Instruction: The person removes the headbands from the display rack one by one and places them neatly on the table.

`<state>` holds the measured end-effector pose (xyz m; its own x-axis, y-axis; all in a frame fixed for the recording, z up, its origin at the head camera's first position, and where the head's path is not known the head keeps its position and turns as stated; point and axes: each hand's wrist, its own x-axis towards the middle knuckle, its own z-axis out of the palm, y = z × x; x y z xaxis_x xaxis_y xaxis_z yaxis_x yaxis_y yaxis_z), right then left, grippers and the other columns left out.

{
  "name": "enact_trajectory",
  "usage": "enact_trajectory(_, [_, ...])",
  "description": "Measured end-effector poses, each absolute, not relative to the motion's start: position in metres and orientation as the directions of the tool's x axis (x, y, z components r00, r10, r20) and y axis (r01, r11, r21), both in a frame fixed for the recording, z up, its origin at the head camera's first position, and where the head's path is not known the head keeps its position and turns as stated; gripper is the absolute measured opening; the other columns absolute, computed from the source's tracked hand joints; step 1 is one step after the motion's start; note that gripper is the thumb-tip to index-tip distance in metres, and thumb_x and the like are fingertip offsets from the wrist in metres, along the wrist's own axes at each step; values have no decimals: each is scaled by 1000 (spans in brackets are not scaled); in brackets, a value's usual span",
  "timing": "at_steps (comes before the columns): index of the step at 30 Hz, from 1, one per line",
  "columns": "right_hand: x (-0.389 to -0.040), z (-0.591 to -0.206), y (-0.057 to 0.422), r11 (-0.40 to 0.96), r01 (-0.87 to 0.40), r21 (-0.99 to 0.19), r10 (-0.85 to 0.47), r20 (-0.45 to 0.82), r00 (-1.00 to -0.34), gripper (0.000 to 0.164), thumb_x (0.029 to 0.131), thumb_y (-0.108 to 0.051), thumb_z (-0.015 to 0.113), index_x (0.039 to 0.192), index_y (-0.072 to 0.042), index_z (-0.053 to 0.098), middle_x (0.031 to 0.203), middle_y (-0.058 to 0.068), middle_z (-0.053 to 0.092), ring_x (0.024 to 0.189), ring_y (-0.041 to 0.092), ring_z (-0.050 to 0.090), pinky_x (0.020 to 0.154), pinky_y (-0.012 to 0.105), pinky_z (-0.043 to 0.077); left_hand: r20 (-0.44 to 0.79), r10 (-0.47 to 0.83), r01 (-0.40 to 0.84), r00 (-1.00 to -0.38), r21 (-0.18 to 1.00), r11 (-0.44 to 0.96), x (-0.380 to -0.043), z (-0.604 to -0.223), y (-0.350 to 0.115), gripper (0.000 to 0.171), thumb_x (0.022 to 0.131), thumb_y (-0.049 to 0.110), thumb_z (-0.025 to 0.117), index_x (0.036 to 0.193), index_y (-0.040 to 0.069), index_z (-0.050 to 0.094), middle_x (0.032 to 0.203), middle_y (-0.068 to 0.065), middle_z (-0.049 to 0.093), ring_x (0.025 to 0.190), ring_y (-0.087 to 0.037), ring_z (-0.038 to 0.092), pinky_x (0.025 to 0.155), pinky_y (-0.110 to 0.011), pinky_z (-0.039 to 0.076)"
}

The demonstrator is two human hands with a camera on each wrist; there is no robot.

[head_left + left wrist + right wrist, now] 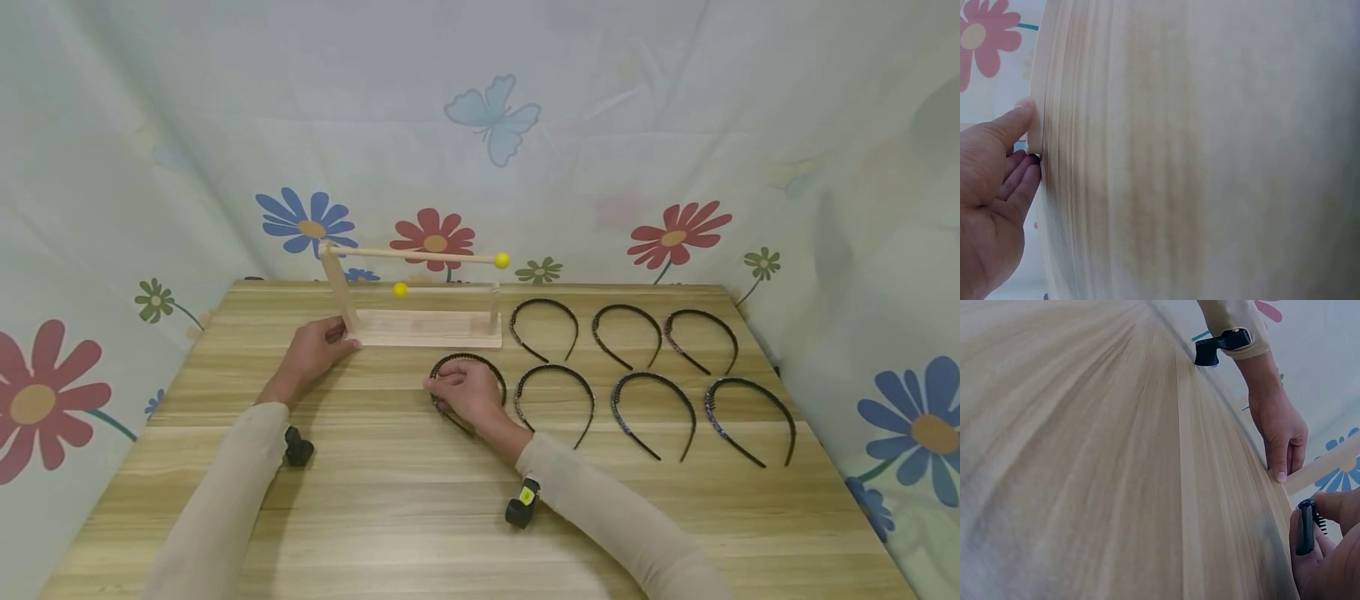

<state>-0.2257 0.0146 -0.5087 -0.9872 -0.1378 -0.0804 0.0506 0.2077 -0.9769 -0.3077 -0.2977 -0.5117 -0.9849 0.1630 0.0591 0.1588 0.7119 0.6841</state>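
A wooden rack (420,328) stands at the back of the table, with two horizontal rods tipped by yellow balls. My left hand (318,348) grips the left end of its base. In the left wrist view, the thumb (1017,119) lies along the base's edge and the other fingers curl at its end. My right hand (471,392) pinches a black toothed headband (491,367) on its left side, in front of the rack. The right wrist view shows that headband (1305,532) between thumb and fingers, its small teeth visible.
To the right, several dark headbands with glittery sections lie in two rows, among them a back-row one (626,308) and a front-row one (652,377). They rest on a wood-grain table (390,517). A flower-printed cloth (585,167) encloses the back and sides.
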Motion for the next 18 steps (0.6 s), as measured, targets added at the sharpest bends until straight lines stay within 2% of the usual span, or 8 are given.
enact_trajectory(8, [-225,-508,15,194,73,-978,-154,-104,-983,25,86,-19,85,99,0,73,80,7,78,61,14,72,59,27,62,48,165,154,-985,670,726,-307,-510,-297,65,98,26,72,150,-5,46,147,-25,52,137,-41,51,113,-55,42])
enact_trajectory(14, [-224,-506,19,142,111,-984,-188,-137,-973,18,89,-12,80,99,2,74,83,11,78,68,20,74,63,30,64,50,165,156,-985,666,729,-306,-509,-296,66,98,26,72,149,-6,46,146,-25,53,136,-41,51,113,-56,43])
enact_trajectory(18, [-224,-501,26,155,118,-981,-198,-147,-969,20,92,-13,78,105,1,74,87,12,78,71,24,76,65,32,65,61,165,163,-984,663,731,-307,-510,-297,65,97,26,73,148,-5,47,145,-25,54,135,-41,52,113,-56,43])
